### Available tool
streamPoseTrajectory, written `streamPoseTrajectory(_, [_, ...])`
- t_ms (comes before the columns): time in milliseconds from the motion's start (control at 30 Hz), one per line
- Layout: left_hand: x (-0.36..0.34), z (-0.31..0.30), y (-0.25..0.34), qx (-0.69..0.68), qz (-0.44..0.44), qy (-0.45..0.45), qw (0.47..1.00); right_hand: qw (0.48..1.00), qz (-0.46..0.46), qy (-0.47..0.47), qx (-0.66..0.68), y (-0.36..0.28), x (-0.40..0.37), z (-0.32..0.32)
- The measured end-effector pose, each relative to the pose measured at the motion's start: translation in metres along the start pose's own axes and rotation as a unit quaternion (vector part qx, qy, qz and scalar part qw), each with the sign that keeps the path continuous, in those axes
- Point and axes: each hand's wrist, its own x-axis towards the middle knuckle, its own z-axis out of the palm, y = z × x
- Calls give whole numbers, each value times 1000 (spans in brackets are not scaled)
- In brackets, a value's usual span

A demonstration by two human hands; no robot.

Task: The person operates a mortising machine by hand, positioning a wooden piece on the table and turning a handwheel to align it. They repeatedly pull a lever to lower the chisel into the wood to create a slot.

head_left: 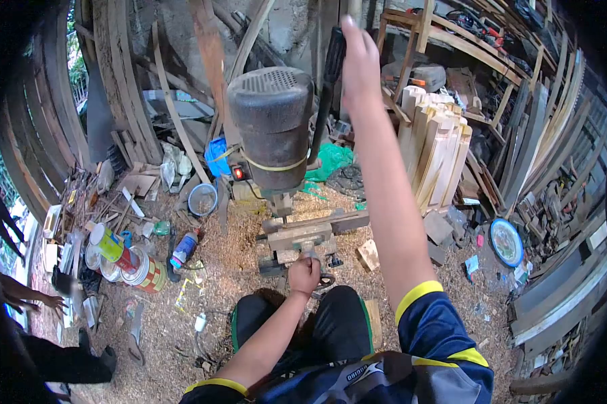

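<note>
A mortising machine with a dark, vented motor housing stands upright in front of me. A yellowish band circles the housing. Below it, a wooden workpiece lies across the machine's clamp. My left hand is closed around the clamp handle, beside a small handwheel. High up, my right hand has its palm side against the black grip of the long lever. Its visible fingers point upward, stretched out along the grip. The bit's tip is too small to make out.
Notched wooden pieces stand stacked at the right, behind a small wood block. Paint buckets and a spray can are on the left. Wood shavings cover the floor. Another person's hand shows at the left edge.
</note>
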Motion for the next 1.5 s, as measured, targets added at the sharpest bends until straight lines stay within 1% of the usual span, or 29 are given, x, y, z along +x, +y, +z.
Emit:
streamPoseTrajectory(67, [-1,-1,2,8,-18,-10,1000,987,91,-97,88,-9,23,12])
streamPoseTrajectory(100, [-1,-3,4,13,-30,-20,999,972,142,-143,122,-17,25,18])
streamPoseTrajectory(133, [0,-6,7,4,-46,-34,998,947,223,-180,142,-16,28,8])
streamPoseTrajectory(167, [0,-7,9,-6,-64,-47,997,935,209,-186,218,-14,19,7])
streamPoseTrajectory(233, [-1,-4,2,15,-31,-32,999,963,90,-173,185,-19,-2,7])
streamPoseTrajectory(267, [0,-7,8,-1,-12,-18,1000,964,87,-158,196,-24,-18,4])
streamPoseTrajectory(300, [0,-8,9,0,-22,-20,1000,965,84,-140,205,-28,-36,-3])
streamPoseTrajectory(367, [4,-9,10,-48,-8,-27,998,928,43,-292,227,-22,-56,-41])
streamPoseTrajectory(433, [5,-8,14,-38,-8,-15,999,937,-42,-256,235,-19,-90,-45])
streamPoseTrajectory(467, [4,-7,15,-45,-10,-6,999,937,-37,-255,236,-21,-104,-48])
streamPoseTrajectory(533, [5,-8,16,-47,-11,0,999,946,-79,-234,211,-27,-130,-54])
streamPoseTrajectory(567, [6,-9,17,-48,-13,0,999,946,-76,-235,211,-27,-142,-57])
streamPoseTrajectory(633, [6,-10,16,-39,-17,-12,999,950,-80,-194,233,-24,-162,-63])
streamPoseTrajectory(667, [7,-9,16,-52,-4,3,999,952,-98,-211,201,-26,-168,-66])
streamPoseTrajectory(700, [7,-8,15,-51,-5,4,999,952,-97,-211,202,-25,-172,-67])
streamPoseTrajectory(900, [5,-10,19,-53,-8,1,999,955,-104,-192,199,-25,-184,-68])
streamPoseTrajectory(1000, [5,-9,18,-59,1,-2,998,961,-115,-162,193,-25,-193,-66])
streamPoseTrajectory(1067, [0,-8,19,-56,-4,-1,998,962,-132,-136,199,-18,-219,-75])
streamPoseTrajectory(1133, [6,-8,15,-38,-13,8,999,967,-168,-136,136,-15,-258,-87])
streamPoseTrajectory(1167, [11,-8,16,-37,-12,15,999,965,-170,-140,140,-17,-267,-90])
streamPoseTrajectory(1233, [5,-9,18,-32,-11,11,999,977,-139,-135,91,-20,-282,-98])
streamPoseTrajectory(1267, [2,-8,17,-26,-13,15,999,975,-131,-165,71,-20,-281,-104])
streamPoseTrajectory(1300, [1,-7,17,-26,-14,11,1000,976,-129,-162,69,-22,-277,-109])
streamPoseTrajectory(1367, [6,-7,16,-21,-22,16,999,950,-69,-279,122,-28,-260,-113])
streamPoseTrajectory(1400, [6,-8,18,-34,-20,19,999,938,-15,-327,116,-35,-249,-117])
streamPoseTrajectory(1433, [4,-9,20,-36,-22,19,999,938,-14,-328,114,-43,-240,-119])
streamPoseTrajectory(1467, [4,-8,19,-38,-18,20,999,920,111,-368,73,-51,-233,-120])
streamPoseTrajectory(1500, [4,-8,18,-41,-13,20,999,887,233,-399,28,-58,-227,-118])
